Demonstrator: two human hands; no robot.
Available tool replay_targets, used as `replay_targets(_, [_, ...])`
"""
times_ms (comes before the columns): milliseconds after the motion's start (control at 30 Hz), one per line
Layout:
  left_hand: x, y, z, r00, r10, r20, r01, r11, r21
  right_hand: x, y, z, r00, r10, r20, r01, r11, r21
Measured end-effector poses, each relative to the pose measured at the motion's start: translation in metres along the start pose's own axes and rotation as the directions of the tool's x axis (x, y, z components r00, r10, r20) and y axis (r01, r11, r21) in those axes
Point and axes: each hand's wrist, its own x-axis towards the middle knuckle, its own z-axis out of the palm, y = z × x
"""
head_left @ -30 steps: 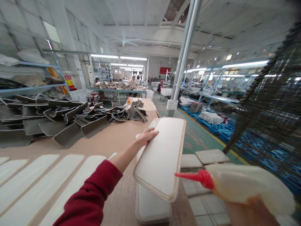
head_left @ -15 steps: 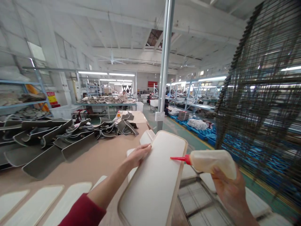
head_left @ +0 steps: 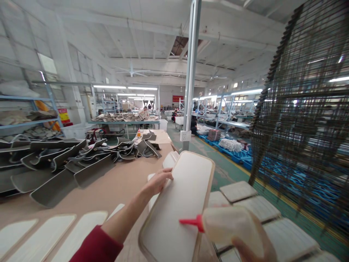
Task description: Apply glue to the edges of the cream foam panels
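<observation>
My left hand (head_left: 157, 181) grips the left edge of a long white padded panel (head_left: 180, 196) with a tan border, holding it tilted up above the brown worktable (head_left: 120, 182). My right hand (head_left: 252, 249) at the bottom right holds a translucent squeeze bottle (head_left: 231, 227) with a red nozzle (head_left: 191, 222). The nozzle tip points left and lies over the lower part of the panel's face. A red sleeve covers my left forearm.
More white panels (head_left: 54, 229) lie in a row on the table at lower left; others (head_left: 240, 191) lie on a rack to the right. Grey moulded parts (head_left: 68, 160) are piled at the left. A dark wire rack (head_left: 308, 127) stands at right, a steel pillar (head_left: 192, 72) ahead. People work at distant tables.
My right hand has brought the bottle down and to the left, so the nozzle now lies over the panel's lower part. My left hand keeps its grip on the panel.
</observation>
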Motion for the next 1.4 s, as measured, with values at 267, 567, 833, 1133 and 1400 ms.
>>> replay_targets(267, [-0.008, -0.001, 0.015, 0.997, 0.000, 0.074, 0.004, 0.998, -0.058, 0.092, -0.010, -0.008, 0.957, -0.209, -0.199, 0.178, 0.970, -0.164])
replay_targets(567, [-0.008, -0.006, 0.008, 0.997, 0.028, 0.066, -0.030, 0.999, 0.026, 0.002, 0.007, -0.001, 0.999, -0.042, 0.012, 0.043, 0.986, -0.161])
replay_targets(833, [-0.012, 0.003, 0.016, 0.977, -0.045, 0.208, 0.037, 0.998, 0.045, 0.081, -0.011, 0.000, 0.968, -0.193, -0.162, 0.168, 0.974, -0.154])
replay_targets(1133, [-0.004, 0.005, 0.007, 0.987, -0.041, 0.154, 0.030, 0.997, 0.068, 0.010, 0.004, 0.027, 0.991, -0.026, 0.135, 0.039, 0.995, -0.093])
replay_targets(1400, [-0.003, 0.006, -0.001, 0.977, -0.064, 0.203, 0.050, 0.996, 0.073, 0.071, 0.001, 0.009, 0.980, -0.154, -0.128, 0.129, 0.974, -0.186])
